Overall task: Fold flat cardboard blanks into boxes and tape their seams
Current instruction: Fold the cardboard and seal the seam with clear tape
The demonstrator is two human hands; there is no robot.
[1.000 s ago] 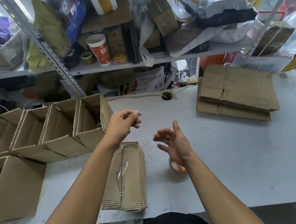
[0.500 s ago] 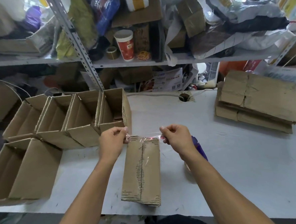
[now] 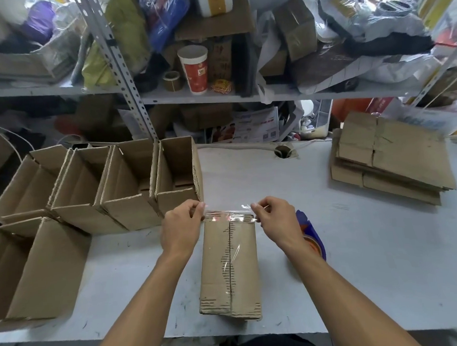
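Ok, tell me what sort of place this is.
Probably a small packing or shipping workroom. A stack of flat cardboard blanks lies on the white table, folded open boxes stand in a row at the left, and metal shelving behind is crammed with bags and cartons.

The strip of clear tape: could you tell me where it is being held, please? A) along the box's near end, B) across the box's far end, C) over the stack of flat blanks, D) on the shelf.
B: both hands, left hand and right hand, pinch the clear tape stretched across the far end of the box.
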